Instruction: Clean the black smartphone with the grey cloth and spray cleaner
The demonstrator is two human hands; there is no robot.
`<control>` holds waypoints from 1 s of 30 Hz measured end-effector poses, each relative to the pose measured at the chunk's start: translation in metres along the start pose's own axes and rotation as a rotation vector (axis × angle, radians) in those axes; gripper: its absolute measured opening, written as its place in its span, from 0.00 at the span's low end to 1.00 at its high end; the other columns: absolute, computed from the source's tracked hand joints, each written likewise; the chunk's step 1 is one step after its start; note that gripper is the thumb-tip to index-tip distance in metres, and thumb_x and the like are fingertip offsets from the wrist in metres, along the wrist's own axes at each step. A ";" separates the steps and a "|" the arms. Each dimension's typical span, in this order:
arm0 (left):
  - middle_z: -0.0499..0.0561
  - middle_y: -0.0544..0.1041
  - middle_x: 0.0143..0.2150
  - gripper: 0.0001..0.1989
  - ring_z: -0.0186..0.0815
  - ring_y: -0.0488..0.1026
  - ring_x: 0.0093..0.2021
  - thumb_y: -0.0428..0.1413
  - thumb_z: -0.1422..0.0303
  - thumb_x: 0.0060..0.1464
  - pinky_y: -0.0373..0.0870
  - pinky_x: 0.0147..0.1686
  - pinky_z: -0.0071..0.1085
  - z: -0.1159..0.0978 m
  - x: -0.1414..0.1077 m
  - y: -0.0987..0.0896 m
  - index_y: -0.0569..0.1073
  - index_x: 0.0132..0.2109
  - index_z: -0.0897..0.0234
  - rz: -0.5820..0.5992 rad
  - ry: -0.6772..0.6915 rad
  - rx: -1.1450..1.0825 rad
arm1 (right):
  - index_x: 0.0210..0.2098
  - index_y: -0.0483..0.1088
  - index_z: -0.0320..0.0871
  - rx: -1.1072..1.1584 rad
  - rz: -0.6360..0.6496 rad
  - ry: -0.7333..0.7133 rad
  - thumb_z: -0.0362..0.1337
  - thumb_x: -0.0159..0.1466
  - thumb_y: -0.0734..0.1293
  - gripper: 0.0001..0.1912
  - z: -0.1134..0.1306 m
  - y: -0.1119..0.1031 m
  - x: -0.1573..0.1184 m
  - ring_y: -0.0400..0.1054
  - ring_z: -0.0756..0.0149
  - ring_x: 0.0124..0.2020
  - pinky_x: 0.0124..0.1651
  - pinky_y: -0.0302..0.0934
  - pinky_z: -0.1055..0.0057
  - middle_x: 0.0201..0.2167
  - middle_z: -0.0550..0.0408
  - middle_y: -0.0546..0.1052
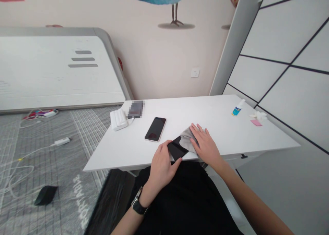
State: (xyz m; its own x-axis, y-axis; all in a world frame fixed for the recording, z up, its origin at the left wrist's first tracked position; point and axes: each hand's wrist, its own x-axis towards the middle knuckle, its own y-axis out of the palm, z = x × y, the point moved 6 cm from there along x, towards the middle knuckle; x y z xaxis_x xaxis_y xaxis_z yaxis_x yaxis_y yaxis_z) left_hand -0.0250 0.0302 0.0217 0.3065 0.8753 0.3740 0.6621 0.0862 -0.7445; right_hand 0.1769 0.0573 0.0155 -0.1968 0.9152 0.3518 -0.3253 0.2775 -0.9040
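Note:
At the front edge of the white table [123, 149] lies a phone [177, 148] with a dark, glossy face. My left hand [163, 163] grips its near left side, thumb on the near edge and fingers along the far one. A grey cloth [187, 141] covers the phone's right part. My right hand [205, 142] rests on this cloth with fingers stretched out and apart, pressing it down. Just beyond my left hand, a second phone [155, 129] lies face up with its screen dark.
Back left on the table are a white charger-like block [118, 119] and a blurred-out dark item [136, 109]. To the right stand a small spray bottle [238, 107], a crumpled white tissue [259, 116] and a pink slip [256, 122]. Cables [33, 152] lie on the floor mat.

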 end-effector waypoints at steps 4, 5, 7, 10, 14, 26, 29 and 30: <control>0.53 0.80 0.48 0.28 0.46 0.80 0.47 0.60 0.68 0.59 0.77 0.47 0.42 0.006 -0.002 0.004 0.60 0.64 0.58 0.029 -0.063 -0.074 | 0.77 0.45 0.46 0.050 -0.094 -0.058 0.41 0.77 0.48 0.30 0.019 -0.009 0.004 0.39 0.53 0.78 0.75 0.44 0.43 0.76 0.52 0.53; 0.53 0.80 0.47 0.25 0.45 0.80 0.46 0.59 0.68 0.60 0.77 0.46 0.42 0.005 -0.002 0.004 0.62 0.62 0.58 0.012 -0.048 -0.056 | 0.76 0.47 0.46 0.055 -0.108 -0.085 0.40 0.77 0.48 0.29 0.029 -0.010 0.003 0.39 0.53 0.78 0.75 0.42 0.42 0.76 0.53 0.55; 0.53 0.81 0.43 0.15 0.45 0.80 0.43 0.57 0.67 0.62 0.78 0.45 0.42 0.003 -0.003 0.004 0.69 0.55 0.59 -0.032 0.022 0.020 | 0.75 0.53 0.45 0.056 -0.115 -0.166 0.38 0.77 0.48 0.28 0.051 -0.013 -0.001 0.39 0.54 0.78 0.76 0.38 0.41 0.74 0.53 0.58; 0.53 0.81 0.37 0.03 0.44 0.80 0.39 0.54 0.70 0.61 0.79 0.45 0.41 0.001 -0.005 0.007 0.73 0.39 0.59 -0.079 0.119 0.135 | 0.72 0.58 0.42 0.070 -0.059 -0.354 0.36 0.77 0.49 0.27 0.084 -0.013 -0.011 0.43 0.57 0.77 0.77 0.34 0.45 0.73 0.52 0.62; 0.52 0.83 0.34 0.06 0.43 0.81 0.37 0.53 0.71 0.62 0.77 0.54 0.44 0.001 -0.007 0.011 0.75 0.39 0.60 -0.096 0.170 0.162 | 0.69 0.61 0.41 0.095 -0.127 -0.375 0.40 0.77 0.54 0.24 0.070 -0.020 -0.006 0.55 0.55 0.73 0.77 0.36 0.44 0.68 0.46 0.69; 0.52 0.83 0.30 0.06 0.44 0.82 0.32 0.56 0.73 0.51 0.77 0.56 0.45 -0.004 -0.006 0.012 0.76 0.35 0.60 -0.113 0.239 0.185 | 0.59 0.68 0.41 0.225 -0.151 -0.433 0.45 0.77 0.54 0.21 0.093 -0.018 -0.015 0.61 0.53 0.69 0.76 0.35 0.46 0.60 0.45 0.76; 0.52 0.85 0.37 0.09 0.43 0.84 0.36 0.55 0.73 0.57 0.76 0.57 0.44 -0.006 -0.004 0.012 0.78 0.42 0.61 -0.101 0.210 0.182 | 0.53 0.71 0.42 0.218 -0.189 -0.364 0.45 0.77 0.54 0.19 0.066 -0.023 0.000 0.65 0.54 0.65 0.75 0.40 0.46 0.55 0.46 0.78; 0.52 0.86 0.42 0.11 0.42 0.84 0.39 0.55 0.72 0.61 0.75 0.58 0.43 -0.007 -0.004 0.011 0.78 0.47 0.60 -0.106 0.201 0.170 | 0.50 0.71 0.43 0.208 -0.222 -0.300 0.43 0.77 0.53 0.18 0.052 -0.025 0.006 0.66 0.54 0.64 0.74 0.42 0.46 0.53 0.46 0.79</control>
State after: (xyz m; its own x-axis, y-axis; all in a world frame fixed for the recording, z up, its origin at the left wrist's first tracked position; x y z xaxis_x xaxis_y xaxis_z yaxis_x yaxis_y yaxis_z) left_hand -0.0142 0.0243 0.0160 0.3824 0.7469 0.5439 0.5789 0.2651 -0.7711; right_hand 0.1359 0.0407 0.0529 -0.3516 0.7056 0.6153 -0.5639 0.3650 -0.7408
